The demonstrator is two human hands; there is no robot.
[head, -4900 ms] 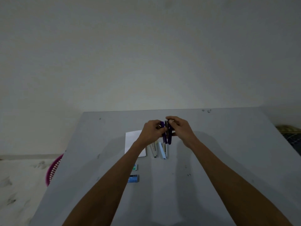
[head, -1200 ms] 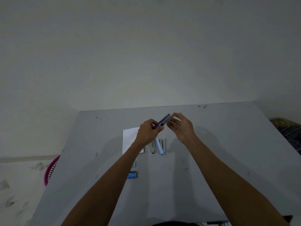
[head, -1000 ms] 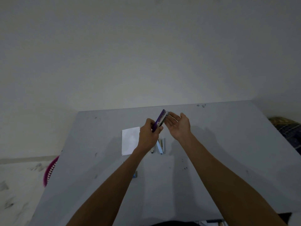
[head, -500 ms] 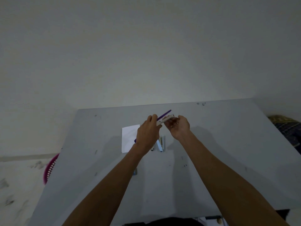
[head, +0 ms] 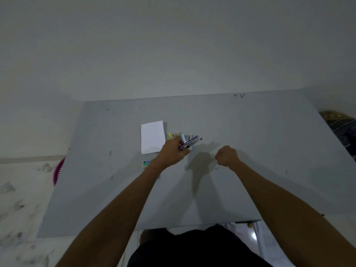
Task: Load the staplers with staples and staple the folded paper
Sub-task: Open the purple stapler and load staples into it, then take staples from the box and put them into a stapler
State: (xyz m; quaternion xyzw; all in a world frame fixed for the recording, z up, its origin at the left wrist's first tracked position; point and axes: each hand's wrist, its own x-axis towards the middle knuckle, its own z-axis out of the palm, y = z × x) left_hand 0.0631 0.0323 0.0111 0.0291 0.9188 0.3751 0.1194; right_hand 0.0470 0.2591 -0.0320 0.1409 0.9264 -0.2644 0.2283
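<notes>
My left hand (head: 172, 152) grips a purple stapler (head: 190, 143) that points up and to the right, just above the grey table (head: 250, 147). My right hand (head: 225, 155) is curled into a loose fist to the right of it, apart from the stapler; whether it holds anything cannot be seen. A folded white paper (head: 152, 137) lies flat left of my left hand. Two more staplers, a yellow one (head: 170, 135) and a light blue one (head: 184, 138), lie behind my left hand, partly hidden. A small staple box (head: 146, 163) lies near my left wrist.
A pink basket (head: 57, 170) stands on the floor beyond the table's left edge. Dark patterned cloth (head: 342, 130) sits off the right edge. The table's near edge is close to my body.
My right hand has let go of the purple stapler and drawn back to the right into a fist. My left hand has lowered the stapler toward the table. The camera has tilted down.
</notes>
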